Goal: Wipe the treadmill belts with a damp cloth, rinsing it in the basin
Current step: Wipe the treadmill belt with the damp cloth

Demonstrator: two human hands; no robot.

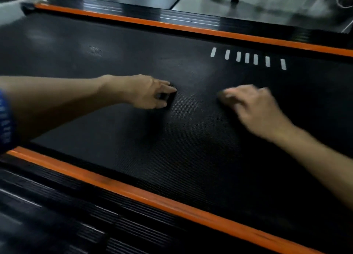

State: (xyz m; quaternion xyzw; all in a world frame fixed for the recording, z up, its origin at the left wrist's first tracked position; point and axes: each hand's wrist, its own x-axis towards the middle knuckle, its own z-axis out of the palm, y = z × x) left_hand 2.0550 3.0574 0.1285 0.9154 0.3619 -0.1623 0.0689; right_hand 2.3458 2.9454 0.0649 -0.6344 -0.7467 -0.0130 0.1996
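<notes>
The treadmill belt fills the middle of the view, black and finely textured, between two orange strips. Near its far edge, toward the right, there is a row of short white marks. I cannot see any cloth, and no basin is in view.

Both hands are low on the middle of the belt, a little apart from each other. The left hand has its fingers curled with the thumb below them, and something small and dark sits between them; I cannot tell if it is a fold of a dark cloth or only the belt surface showing through. The right hand is blurred, its fingers bent downward with the tips toward the belt, and I cannot tell whether it holds anything.

I judge that the person is handling the belt itself, perhaps pulling it along to bring an unwiped part forward. The next move probably calls for firm, even contact of both hands, so the belt slides straight between the strips.
</notes>
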